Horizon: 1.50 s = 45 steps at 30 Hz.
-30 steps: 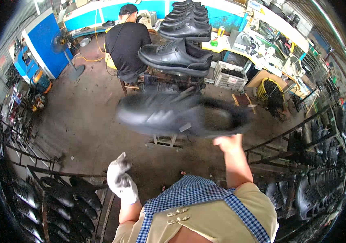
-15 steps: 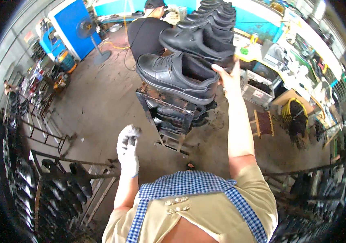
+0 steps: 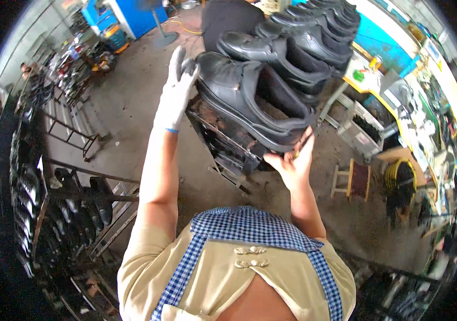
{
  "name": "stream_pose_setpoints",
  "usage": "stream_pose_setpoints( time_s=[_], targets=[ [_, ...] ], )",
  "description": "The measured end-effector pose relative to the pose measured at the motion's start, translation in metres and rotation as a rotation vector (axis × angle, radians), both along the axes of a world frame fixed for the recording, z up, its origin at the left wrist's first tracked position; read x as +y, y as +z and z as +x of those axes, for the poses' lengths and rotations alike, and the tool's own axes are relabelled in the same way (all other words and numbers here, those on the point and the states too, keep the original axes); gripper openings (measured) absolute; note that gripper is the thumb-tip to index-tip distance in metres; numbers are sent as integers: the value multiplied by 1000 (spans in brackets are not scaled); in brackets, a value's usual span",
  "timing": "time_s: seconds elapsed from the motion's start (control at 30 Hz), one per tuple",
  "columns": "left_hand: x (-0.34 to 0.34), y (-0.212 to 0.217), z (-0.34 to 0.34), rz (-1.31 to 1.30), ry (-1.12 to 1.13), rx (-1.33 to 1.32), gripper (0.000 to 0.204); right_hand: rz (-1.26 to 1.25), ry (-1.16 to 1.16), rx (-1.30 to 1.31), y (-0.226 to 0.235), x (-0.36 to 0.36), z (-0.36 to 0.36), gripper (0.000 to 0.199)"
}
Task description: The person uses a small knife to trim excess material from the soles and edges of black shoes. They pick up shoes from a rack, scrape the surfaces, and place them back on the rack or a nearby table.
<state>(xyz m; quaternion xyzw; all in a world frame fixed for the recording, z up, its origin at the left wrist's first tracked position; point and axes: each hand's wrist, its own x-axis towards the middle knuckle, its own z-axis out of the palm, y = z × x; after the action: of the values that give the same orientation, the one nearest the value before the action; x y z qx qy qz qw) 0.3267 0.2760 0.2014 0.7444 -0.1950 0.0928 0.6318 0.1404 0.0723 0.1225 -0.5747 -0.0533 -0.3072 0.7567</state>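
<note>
A row of black shoes stands on a dark metal rack (image 3: 223, 125). The nearest black shoe (image 3: 233, 88) points its toe to the left and its heel toward my right hand (image 3: 295, 163). My bare right hand is at that heel, fingertips against its back and thumb near the rack's edge. In a white glove with dark fingertips, my left hand (image 3: 177, 85) is raised beside the toe, fingers stretched out; whether it touches the shoe is hard to tell. Behind is a second black shoe (image 3: 276, 56), with several more receding to the far right.
Past the rack, a person in black (image 3: 228, 21) sits partly hidden. A grey crate (image 3: 359, 131), a wooden stool (image 3: 354, 179) and a yellow basket (image 3: 402, 176) stand on the right. Racks of shoes (image 3: 78, 203) line the left. A fan stand (image 3: 161, 29) rises at the back.
My left hand has risen from low on the left to the near shoe's toe, its fingers opening. My right hand has moved down to that shoe's heel. The view has shifted closer to the rack.
</note>
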Motion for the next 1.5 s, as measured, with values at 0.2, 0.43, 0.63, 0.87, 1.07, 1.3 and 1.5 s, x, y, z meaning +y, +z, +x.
stream_pose_setpoints(
  time_s=[0.2, 0.43, 0.63, 0.87, 1.07, 1.3, 1.5],
  targets=[
    [-3, -24, 19, -163, -224, 33, 52, -43, -143, -23, 20, 9, -8, 95],
    [36, -64, 11, -548, -280, 138, 59, -349, -156, -160, 64, 38, -25, 99],
    [92, -51, -48, -848, -329, 344, 63, -446, 12, -219, 52, 65, -35, 100],
    [141, -58, -86, -726, -439, 217, 97, -180, 114, 354, -14, 99, -86, 104],
    [147, -71, -90, -545, -487, 184, 98, -362, 69, 350, -78, 106, -94, 122],
    [122, -69, -76, -544, -346, -34, 104, -421, -155, 393, -37, 85, -129, 113],
    [72, -25, -59, -272, -297, -180, 71, 182, -171, 266, 0, 45, -80, 86]
  ],
)
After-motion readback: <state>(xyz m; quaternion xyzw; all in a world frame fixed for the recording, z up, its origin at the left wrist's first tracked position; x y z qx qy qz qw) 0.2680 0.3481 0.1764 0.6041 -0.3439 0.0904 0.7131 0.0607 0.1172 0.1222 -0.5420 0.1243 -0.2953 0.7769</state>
